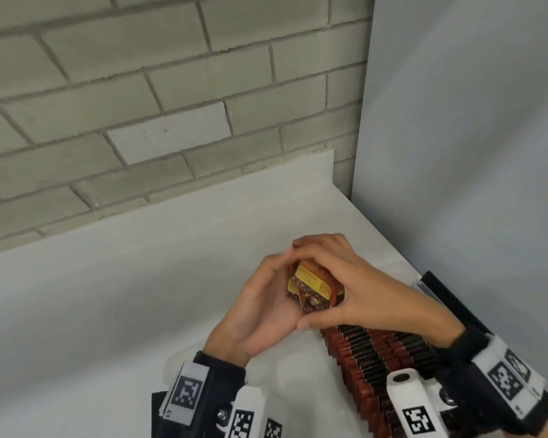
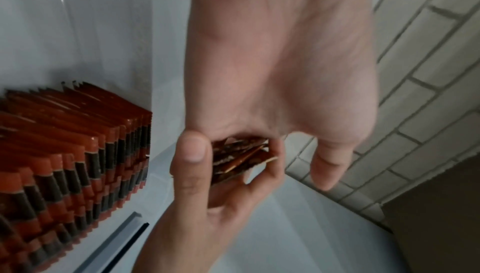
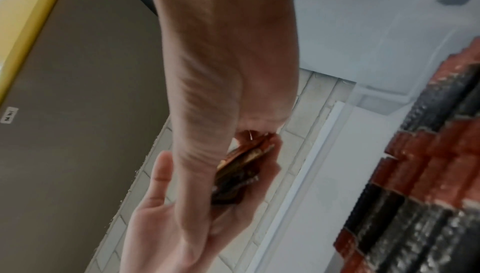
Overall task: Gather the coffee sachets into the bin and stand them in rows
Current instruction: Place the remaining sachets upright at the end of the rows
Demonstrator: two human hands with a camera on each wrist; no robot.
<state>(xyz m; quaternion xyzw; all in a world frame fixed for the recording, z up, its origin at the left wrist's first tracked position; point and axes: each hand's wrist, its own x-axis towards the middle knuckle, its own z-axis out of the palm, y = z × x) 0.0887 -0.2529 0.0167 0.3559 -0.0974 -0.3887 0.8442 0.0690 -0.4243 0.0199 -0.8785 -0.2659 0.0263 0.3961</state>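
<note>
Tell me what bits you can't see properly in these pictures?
- How many sachets are in the bundle: head view, the left hand and right hand wrap round it.
- The bundle's print: wrist views, blurred.
- The bin: head view, clear walls barely show.
- The end of the rows of sachets: head view, cut off by wristbands.

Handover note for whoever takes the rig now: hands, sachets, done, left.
Left hand and right hand: both grip one small bundle of sachets, held above the white counter.
Standing rows of sachets already fill part of the clear bin, under the right wrist.
Left: square up the bundle, stand it beside the rows. No loose sachets in view.
</note>
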